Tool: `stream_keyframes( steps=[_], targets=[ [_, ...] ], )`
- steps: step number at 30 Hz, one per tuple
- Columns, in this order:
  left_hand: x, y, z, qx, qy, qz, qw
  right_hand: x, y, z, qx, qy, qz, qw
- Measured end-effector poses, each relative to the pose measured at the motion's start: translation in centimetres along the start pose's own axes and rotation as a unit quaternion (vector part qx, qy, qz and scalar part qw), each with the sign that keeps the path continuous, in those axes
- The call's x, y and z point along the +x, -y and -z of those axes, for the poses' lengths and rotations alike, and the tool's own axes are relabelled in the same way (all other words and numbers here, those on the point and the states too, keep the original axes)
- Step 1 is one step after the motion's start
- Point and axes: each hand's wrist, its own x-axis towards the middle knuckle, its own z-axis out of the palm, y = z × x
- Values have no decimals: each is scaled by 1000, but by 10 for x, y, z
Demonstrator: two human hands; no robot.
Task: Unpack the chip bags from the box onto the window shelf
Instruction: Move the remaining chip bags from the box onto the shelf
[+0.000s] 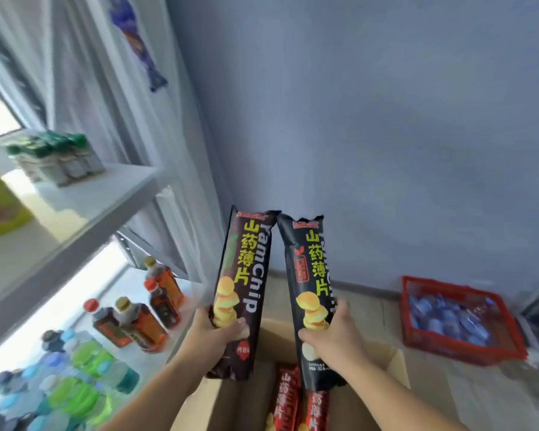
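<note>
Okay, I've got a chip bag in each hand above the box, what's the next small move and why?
Probably swing both bags left toward the window shelf. The left hand grips the dark brown bag and the right hand grips the black bag, both already lifted clear of the cardboard box. The shelf has bare space beside the green-capped bottles.

Red basket (511,334) of blue packets (445,318) far right on floor. Brown bottles (143,318) and green bottles (84,387) near left. Green-capped bottles (59,160) far left.
</note>
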Motion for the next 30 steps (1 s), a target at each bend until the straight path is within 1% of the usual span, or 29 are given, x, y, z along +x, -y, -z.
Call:
stream_keyframes(
  steps=[7, 11, 14, 16, 19, 23, 30],
  targets=[
    [-48, -72, 71, -41, -68, -75, 994, -33, 109, 6, 38, 0, 157, 987],
    [-74, -86, 109, -63, -75, -98, 990, -64, 158, -8, 57, 33, 218, 974],
    [-89, -79, 142, -77, -50, -122, 988, -91, 182, -30, 51, 45, 247, 967],
    [-102, -71, 164, -96, -47, -137, 985, -111, 194, -46, 52, 54, 256, 964],
    [-128, -54, 202, -118, -65, -157, 978, -148, 208, -71, 61, 76, 267, 959],
    [-159, -30, 249, -118, -89, -180, 973, -195, 221, -103, 69, 93, 287, 951],
    [-221, 10, 306, -139, -123, -208, 960, -268, 229, -143, 81, 120, 314, 938]
  ],
)
